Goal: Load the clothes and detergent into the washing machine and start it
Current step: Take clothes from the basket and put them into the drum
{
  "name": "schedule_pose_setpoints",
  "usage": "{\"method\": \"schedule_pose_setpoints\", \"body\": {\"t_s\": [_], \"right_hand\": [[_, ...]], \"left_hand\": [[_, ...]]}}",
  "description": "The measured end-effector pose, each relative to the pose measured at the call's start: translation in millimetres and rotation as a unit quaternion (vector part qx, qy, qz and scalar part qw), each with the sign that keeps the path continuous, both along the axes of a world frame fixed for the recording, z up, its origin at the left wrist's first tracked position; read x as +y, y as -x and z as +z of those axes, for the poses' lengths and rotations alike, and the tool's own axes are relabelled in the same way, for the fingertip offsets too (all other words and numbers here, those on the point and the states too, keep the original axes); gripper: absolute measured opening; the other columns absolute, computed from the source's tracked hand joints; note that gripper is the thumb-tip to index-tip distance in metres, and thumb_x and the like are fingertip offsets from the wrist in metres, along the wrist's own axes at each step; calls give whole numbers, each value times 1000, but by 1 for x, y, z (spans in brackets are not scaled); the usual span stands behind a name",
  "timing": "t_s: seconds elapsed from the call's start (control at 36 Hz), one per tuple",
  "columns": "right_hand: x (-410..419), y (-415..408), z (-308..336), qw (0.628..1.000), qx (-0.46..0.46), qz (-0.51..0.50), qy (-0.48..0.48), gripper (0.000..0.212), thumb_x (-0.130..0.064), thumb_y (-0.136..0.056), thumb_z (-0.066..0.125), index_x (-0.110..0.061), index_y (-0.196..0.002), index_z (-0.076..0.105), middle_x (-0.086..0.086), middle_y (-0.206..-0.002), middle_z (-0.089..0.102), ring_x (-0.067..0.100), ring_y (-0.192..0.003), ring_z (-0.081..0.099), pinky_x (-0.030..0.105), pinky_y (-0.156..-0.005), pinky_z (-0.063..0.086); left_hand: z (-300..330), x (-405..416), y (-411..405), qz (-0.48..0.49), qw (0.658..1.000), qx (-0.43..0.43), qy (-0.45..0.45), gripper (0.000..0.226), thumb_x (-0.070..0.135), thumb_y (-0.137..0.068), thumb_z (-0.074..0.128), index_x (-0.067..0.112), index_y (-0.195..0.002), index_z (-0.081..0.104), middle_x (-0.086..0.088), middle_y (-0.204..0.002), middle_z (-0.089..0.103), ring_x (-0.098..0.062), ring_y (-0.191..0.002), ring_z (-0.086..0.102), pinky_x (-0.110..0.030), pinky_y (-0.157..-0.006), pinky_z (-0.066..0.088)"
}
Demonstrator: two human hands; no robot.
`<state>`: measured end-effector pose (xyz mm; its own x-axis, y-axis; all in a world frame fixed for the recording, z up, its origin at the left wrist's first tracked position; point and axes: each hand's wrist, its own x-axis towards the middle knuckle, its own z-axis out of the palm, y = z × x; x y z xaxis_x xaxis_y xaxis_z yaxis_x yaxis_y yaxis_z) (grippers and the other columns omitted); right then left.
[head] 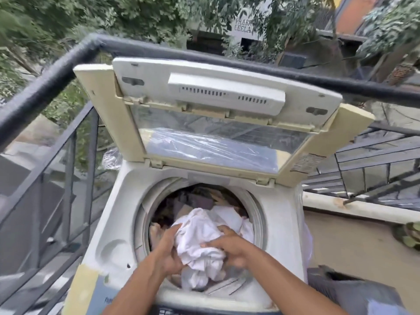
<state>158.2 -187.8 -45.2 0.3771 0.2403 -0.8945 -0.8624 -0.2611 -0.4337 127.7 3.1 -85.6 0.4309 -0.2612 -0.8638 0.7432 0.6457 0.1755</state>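
A dark metal railing (45,87) borders the left of a worn, cream plastic top-loading washing machine (113,223), its hinged lid (227,105) raised at the far side. Over the round drum, the left hand (169,248) and right hand (229,246) grip a crumpled white cloth (200,237), fingers curled into its soft folds. Mixed dark clothes (195,201) lie heaped deeper inside. A dark bundle (345,289) sits near right.

Soft, even outdoor daylight; shadows faint. Motion blur smears the railing (45,87) and trees (136,17); wide-angle distortion bends the frame edges. Mild glare on the lid window (211,142).
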Motion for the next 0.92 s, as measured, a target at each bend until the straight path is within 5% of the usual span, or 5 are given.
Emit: {"method": "schedule_pose_setpoints", "body": {"t_s": [0.11, 0.28, 0.42, 0.58, 0.92], "right_hand": [[15, -22, 5, 962, -203, 46, 175, 80, -35, -65, 91, -31, -126, 40, -2, -119, 61, 18, -103, 63, 37, -88, 58], [39, -34, -3, 733, -581, 87, 341, 55, -11, -87, 69, -24, -136, 47, 7, -132, 40, 23, -114, 48, 34, -94, 47], [26, -37, -55, 605, -591, 383, 371, 63, -29, -93, 64, -29, -152, 42, 15, -165, 28, 44, -147, 31, 62, -113, 33], [-6, -61, -99, 698, -362, 465, 408, 70, -54, -100, 47, -34, -163, 24, 9, -173, 12, 40, -158, 15, 65, -119, 23], [-37, -53, -62, 777, -337, 459, 268, 53, -37, -102, 54, -20, -152, 49, 4, -155, 50, 26, -142, 45, 39, -113, 40]], "left_hand": [[-8, 8, -16, 20, 999, -7, -40, 49, 39, -97, 70, 6, -133, 70, -21, -134, 70, -40, -132, 61, -58, -103, 55], [-27, 11, -47, 104, 967, -37, -229, 88, 62, -76, 82, 17, -146, 55, -19, -138, 67, -42, -122, 68, -54, -98, 56], [-4, -12, -52, -9, 874, -69, -481, 108, 51, -79, 74, 26, -165, 14, -8, -168, 30, -30, -149, 40, -48, -124, 30], [-34, -13, -32, -361, 606, -320, -632, 66, 33, -94, 45, 18, -157, 39, -12, -160, 42, -38, -148, 39, -52, -122, 33], [-55, 9, -58, -616, 621, -167, -455, 74, 45, -109, 43, 25, -169, 4, 1, -177, 4, -36, -163, 1, -48, -130, 15]]}}
